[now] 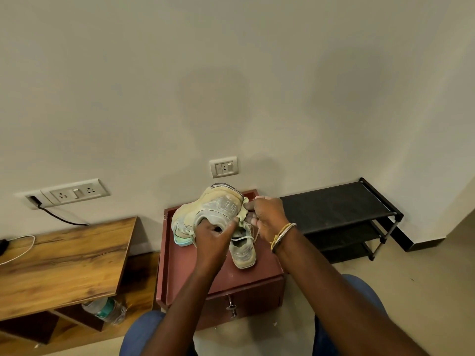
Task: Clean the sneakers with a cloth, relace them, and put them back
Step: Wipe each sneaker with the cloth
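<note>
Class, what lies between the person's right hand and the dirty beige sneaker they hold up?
Head view: a crumpled pale yellow cloth, pinched by the right hand, lies against the raised beige sneaker.

Beige wall (231, 73), wooden desk (64, 258), black rack (334, 206)

Small red-brown cabinet (257, 294) against wall; tabletop (185, 268) flat, low raised rim along back and left edges. One worn pale sneaker (244, 254) lies directly on tabletop, right of middle, upright on sole, loose lace across opening. Second sneaker (205, 209) over back-left part, tilted, teal sole corner low near surface; contact unclear. Black shoe rack (334, 204) just right of cabinet, on floor (424, 291). Wooden desk (77, 253) left; plastic bottle (105, 310) lying on its lower shelf.
</note>
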